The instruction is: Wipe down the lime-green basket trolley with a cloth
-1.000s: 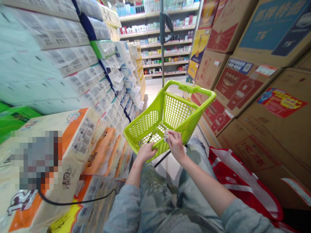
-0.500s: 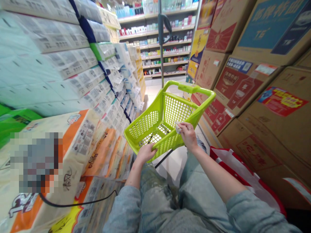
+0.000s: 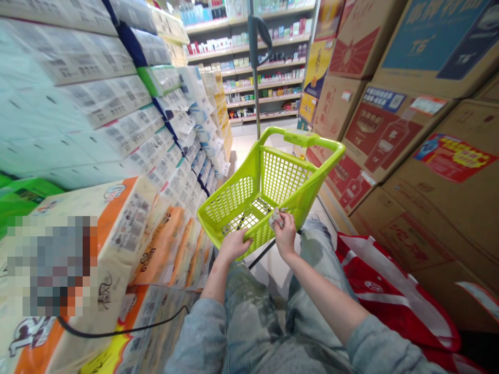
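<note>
A lime-green plastic shopping basket (image 3: 234,200) stands tilted in front of me in a store aisle, nothing lying on its mesh floor. My left hand (image 3: 233,244) is closed over the basket's near rim. My right hand (image 3: 285,232) pinches a small crumpled white cloth or tissue (image 3: 275,216) against the rim's near right edge. My knees in grey trousers show below the basket.
Stacked packs of tissue paper (image 3: 128,218) line the left side. Cardboard cartons (image 3: 393,135) are piled on the right, with a red bag (image 3: 390,291) at their foot. A grey pole (image 3: 254,67) rises behind the basket, and product shelves (image 3: 265,67) close off the aisle's far end.
My right hand with the white wad slid along the rim to the right and up, then came back toward the near edge. My left hand kept its grip on the rim.
</note>
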